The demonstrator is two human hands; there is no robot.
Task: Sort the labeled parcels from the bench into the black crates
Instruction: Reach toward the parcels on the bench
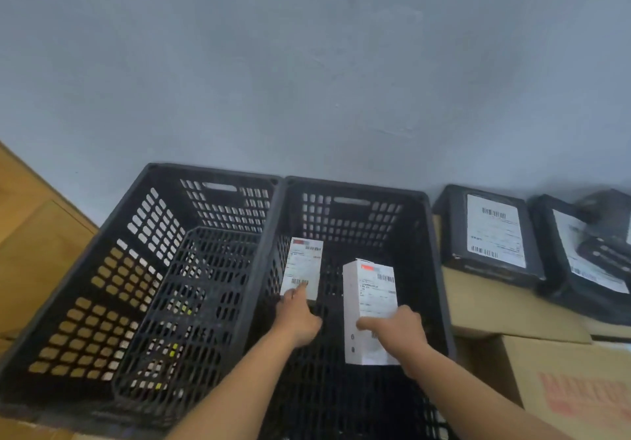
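Two black crates sit side by side against the grey wall (307, 64); the left crate (112, 289) holds no parcel that I can see, its latticed floor bare; the right crate (430, 269) has both arms reaching down into it. The left hand (298, 320) has its fingers extended and loose, the forefinger tip pressing the near edge of a small white parcel (302, 265) that lies label-up toward the far left of that crate; nothing is gripped there, only touched. The right hand (397, 332) is closed around a taller white parcel (370, 306), thumb laid across its labelled face and the other fingers wrapped behind its right edge; this box sits near the middle of the right crate, though whether it rests on the floor or is held just above it I cannot tell.

To the right, outside the crates, a black-wrapped parcel (488, 234) with a white shipping label lies on a stack of brown cartons (512, 306); a second black parcel (580, 262) lies just beside it farther right, with something dark piled on top, too blurred to make out. At the far left, a wooden surface (37, 234) shows beyond the left crate.
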